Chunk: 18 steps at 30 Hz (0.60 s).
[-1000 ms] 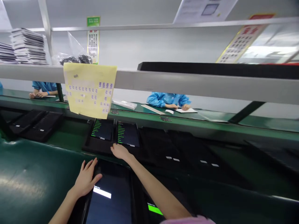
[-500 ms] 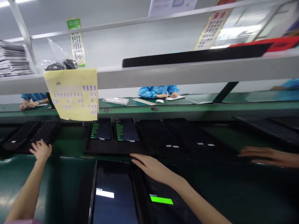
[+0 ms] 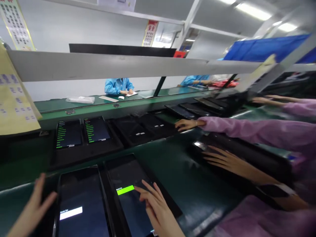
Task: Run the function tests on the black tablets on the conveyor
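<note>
Two large tablets lie side by side on a dark tray in front of me. The left tablet [image 3: 81, 191] shows a white bar on its screen. On the right tablet [image 3: 128, 174] there is a green bar. My left hand [image 3: 36, 205], slightly blurred, is beside the left tablet's left edge, fingers apart and holding nothing. Over the right tablet is my right hand [image 3: 158, 210], fingers spread, with the index fingertip at the end of the green bar. Whether that fingertip touches the glass I cannot tell.
Beyond, a black tray [image 3: 86, 153] holds two lit tablets with green text lines. Further trays [image 3: 145, 128] with dark tablets follow on the right. A co-worker's hands [image 3: 229, 163] reach in from the right. A yellow sheet [image 3: 17, 98] hangs at left from the shelf [image 3: 111, 65].
The view has swung right. My right hand has moved from the far tray's edge back onto the right tablet. My left hand has left the far left tray and come nearer.
</note>
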Each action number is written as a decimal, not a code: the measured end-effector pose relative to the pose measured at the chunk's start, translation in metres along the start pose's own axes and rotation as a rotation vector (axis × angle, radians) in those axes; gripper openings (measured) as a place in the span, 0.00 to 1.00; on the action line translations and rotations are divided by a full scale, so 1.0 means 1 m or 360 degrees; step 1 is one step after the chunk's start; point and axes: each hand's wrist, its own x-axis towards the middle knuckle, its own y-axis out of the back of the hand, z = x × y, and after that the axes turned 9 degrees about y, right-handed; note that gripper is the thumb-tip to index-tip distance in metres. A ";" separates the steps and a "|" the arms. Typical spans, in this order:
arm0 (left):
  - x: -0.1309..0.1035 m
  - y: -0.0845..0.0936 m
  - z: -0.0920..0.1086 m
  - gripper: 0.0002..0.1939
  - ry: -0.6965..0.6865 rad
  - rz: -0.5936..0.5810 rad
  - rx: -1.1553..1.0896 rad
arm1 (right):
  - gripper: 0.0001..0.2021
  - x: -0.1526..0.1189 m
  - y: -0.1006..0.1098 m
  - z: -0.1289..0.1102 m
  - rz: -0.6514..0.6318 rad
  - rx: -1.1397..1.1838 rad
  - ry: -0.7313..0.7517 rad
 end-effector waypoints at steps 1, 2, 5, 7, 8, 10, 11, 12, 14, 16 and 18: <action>-0.015 -0.009 0.018 0.41 -0.0039 -0.0084 -0.0033 | 0.11 -0.002 -0.001 0.004 0.0048 0.0003 -0.0027; -0.027 -0.015 0.033 0.43 -0.0070 -0.0166 -0.0060 | 0.10 -0.006 -0.002 0.011 0.0097 0.0006 -0.0064; -0.043 -0.022 0.053 0.49 -0.0099 -0.0250 -0.0028 | 0.10 -0.019 -0.004 0.032 0.0179 0.0035 -0.0154; -0.044 -0.020 0.052 0.53 -0.0113 -0.0215 0.0055 | 0.09 -0.025 -0.005 0.043 0.0173 0.0043 -0.0175; -0.043 -0.020 0.051 0.55 -0.0120 -0.0191 0.0089 | 0.09 -0.026 -0.005 0.045 0.0165 0.0041 -0.0174; -0.042 -0.021 0.048 0.55 -0.0133 -0.0161 0.0102 | 0.09 -0.025 -0.004 0.047 0.0135 0.0035 -0.0180; -0.042 -0.022 0.046 0.54 -0.0131 -0.0145 0.0084 | 0.09 -0.023 -0.004 0.045 0.0106 0.0041 -0.0183; -0.042 -0.023 0.046 0.51 -0.0120 -0.0121 0.0055 | 0.09 -0.020 -0.003 0.044 0.0076 0.0051 -0.0187; -0.042 -0.026 0.046 0.45 -0.0090 -0.0075 0.0002 | 0.10 -0.015 -0.002 0.039 0.0015 0.0077 -0.0201; -0.043 -0.029 0.047 0.41 -0.0083 -0.0034 -0.0014 | 0.10 -0.012 -0.001 0.036 -0.0028 0.0103 -0.0222; -0.043 -0.031 0.048 0.39 -0.0105 0.0011 0.0012 | 0.10 -0.011 0.000 0.034 -0.0035 0.0119 -0.0239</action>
